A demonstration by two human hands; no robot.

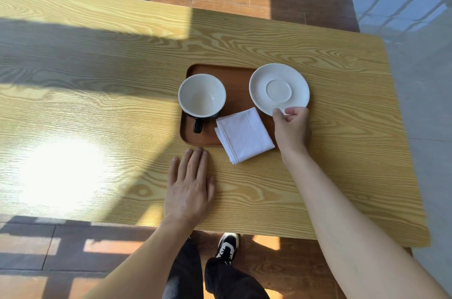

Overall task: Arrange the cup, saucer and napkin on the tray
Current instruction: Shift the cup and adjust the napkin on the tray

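Note:
A brown wooden tray (236, 83) lies on the table. On its left side stands a cup (202, 96), white inside and dark outside, with its handle toward me. A folded white napkin (244, 134) lies over the tray's near edge, partly on the table. The white saucer (279, 89) is at the tray's right end, and my right hand (291, 126) pinches its near rim. Whether the saucer rests on the tray or is lifted, I cannot tell. My left hand (189, 186) lies flat on the table in front of the tray, fingers apart, holding nothing.
The light wooden table (97, 102) has its near edge just below my left wrist and its right edge past the saucer. Strong sunlight glares on the table's left part. My legs and a shoe (227, 247) show on the wooden floor below.

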